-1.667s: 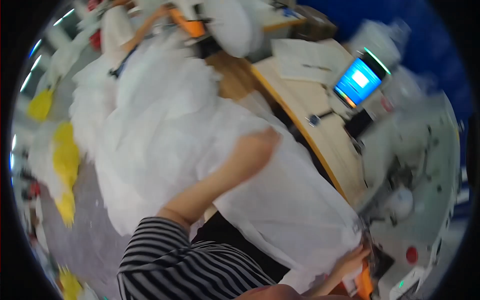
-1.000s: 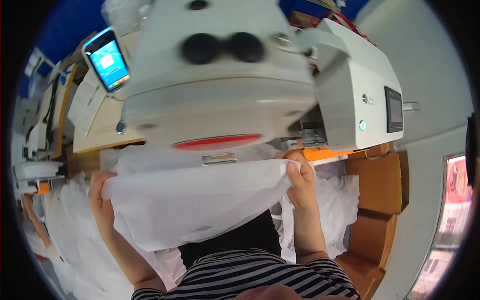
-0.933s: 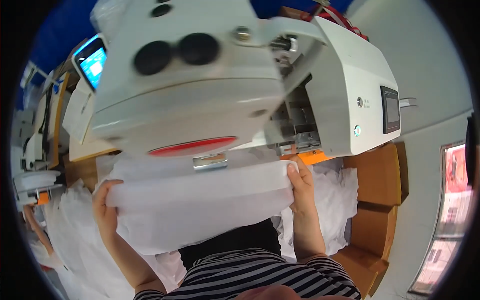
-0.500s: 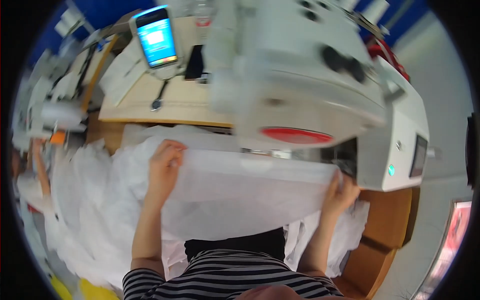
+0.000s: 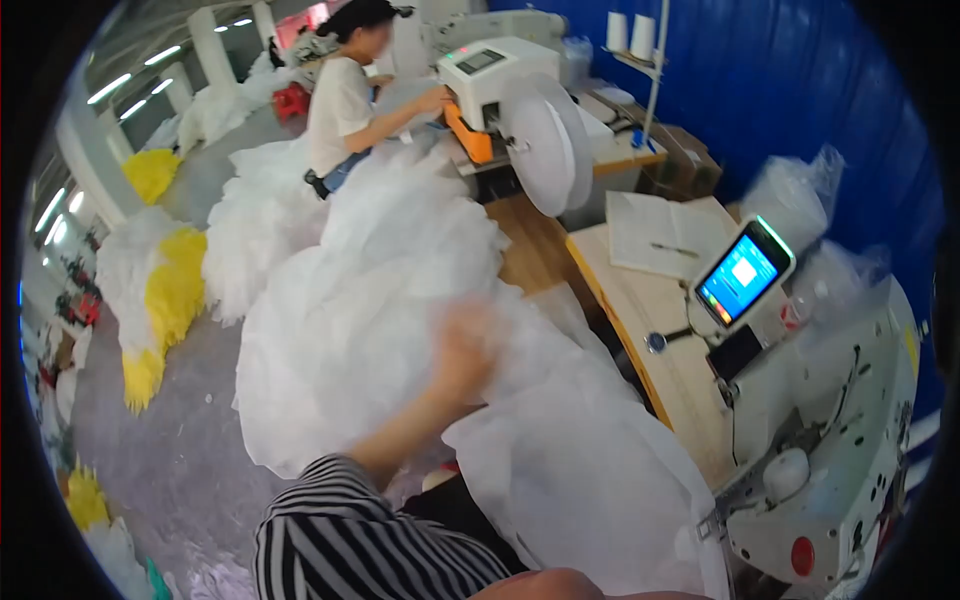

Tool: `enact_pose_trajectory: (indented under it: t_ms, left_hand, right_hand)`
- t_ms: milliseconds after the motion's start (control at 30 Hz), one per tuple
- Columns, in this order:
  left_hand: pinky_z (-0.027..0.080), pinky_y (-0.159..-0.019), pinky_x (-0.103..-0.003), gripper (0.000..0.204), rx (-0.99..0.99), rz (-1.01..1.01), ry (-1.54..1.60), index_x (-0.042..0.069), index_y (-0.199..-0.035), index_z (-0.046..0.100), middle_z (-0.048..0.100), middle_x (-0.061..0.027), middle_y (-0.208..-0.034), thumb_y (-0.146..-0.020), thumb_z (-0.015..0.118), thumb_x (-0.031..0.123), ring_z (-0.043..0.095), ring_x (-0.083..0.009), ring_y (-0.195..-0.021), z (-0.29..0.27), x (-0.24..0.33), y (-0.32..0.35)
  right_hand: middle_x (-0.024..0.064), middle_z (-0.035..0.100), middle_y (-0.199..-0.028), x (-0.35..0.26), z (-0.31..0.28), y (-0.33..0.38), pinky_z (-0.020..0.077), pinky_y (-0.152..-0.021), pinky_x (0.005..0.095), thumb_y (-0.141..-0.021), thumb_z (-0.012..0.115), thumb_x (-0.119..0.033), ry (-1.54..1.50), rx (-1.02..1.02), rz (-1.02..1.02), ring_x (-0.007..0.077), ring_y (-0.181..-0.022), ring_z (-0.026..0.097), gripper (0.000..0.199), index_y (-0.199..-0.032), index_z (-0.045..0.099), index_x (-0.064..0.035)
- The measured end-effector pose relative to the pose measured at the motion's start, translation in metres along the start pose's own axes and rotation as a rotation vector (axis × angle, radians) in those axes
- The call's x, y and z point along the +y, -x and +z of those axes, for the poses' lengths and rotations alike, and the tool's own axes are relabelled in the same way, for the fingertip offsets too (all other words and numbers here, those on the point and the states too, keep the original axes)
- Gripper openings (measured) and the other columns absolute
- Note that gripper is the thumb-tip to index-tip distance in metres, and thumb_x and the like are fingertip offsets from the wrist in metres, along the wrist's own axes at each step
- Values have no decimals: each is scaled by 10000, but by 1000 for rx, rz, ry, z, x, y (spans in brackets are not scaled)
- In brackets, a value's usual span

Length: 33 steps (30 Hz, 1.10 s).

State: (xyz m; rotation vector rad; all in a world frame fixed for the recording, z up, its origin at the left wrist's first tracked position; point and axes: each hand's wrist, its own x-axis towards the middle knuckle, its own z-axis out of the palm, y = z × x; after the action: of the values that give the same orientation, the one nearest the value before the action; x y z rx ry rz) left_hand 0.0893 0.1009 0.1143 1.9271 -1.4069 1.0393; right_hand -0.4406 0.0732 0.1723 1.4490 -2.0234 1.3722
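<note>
My left hand (image 5: 466, 345) is stretched out from a striped sleeve (image 5: 370, 545) onto a big heap of white fabric (image 5: 370, 300) to my left. The hand is blurred by motion, so its grip cannot be made out. A loose white fabric sheet (image 5: 590, 470) lies across my lap, between the heap and the white sewing machine (image 5: 835, 450) at the right. My right hand is out of the picture.
A wooden table (image 5: 650, 330) carries an open notebook (image 5: 660, 235) and a small lit screen on a stand (image 5: 745, 272). Farther back a person (image 5: 345, 95) sits at another machine (image 5: 500, 85). White and yellow fabric piles (image 5: 160, 290) line the grey floor at the left.
Both hands were holding a white fabric piece at the sewing machine. The view has swung left; my left hand now reaches onto the heap and my right hand has left the picture.
</note>
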Motion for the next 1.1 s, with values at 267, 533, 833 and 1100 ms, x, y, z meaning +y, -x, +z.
enact_pose_trajectory:
  t_ms: [267,533,833,1100]
  left_hand:
    - [488,-789,-359,386,264,-488,-91,-21,-1100,576,628,-180,-1045,-736,477,-103,618,-285,-924,-67,-151,2]
    - [427,-909,-364,246,-868,-82,613,65,-1007,593,600,-120,-1074,-771,529,42,543,-294,-1066,6,7,-9]
    - [452,-789,-365,282,-143,-1802,1189,90,-1053,546,570,-43,-976,-895,557,324,520,-172,-945,108,-133,87]
    - [483,-794,-396,140,-75,-1938,1712,87,-812,552,579,-42,-809,-866,615,200,569,-190,-824,147,-200,95]
  right_hand:
    - [90,393,-599,-36,6,-3,344,-549,329,-884,586,-403,-241,122,135,187,-599,359,539,-658,441,64]
    - [85,485,-696,3,4,-17,388,-635,325,-896,594,-371,-181,47,-27,180,-662,418,460,-761,508,60]
    - [130,527,-859,41,56,57,418,-736,383,-887,591,-289,-63,-76,-164,237,-777,480,340,-917,545,47]
    - [232,507,-1146,47,98,194,422,-865,494,-836,583,-129,134,-454,-418,372,-974,514,357,-1142,527,46]
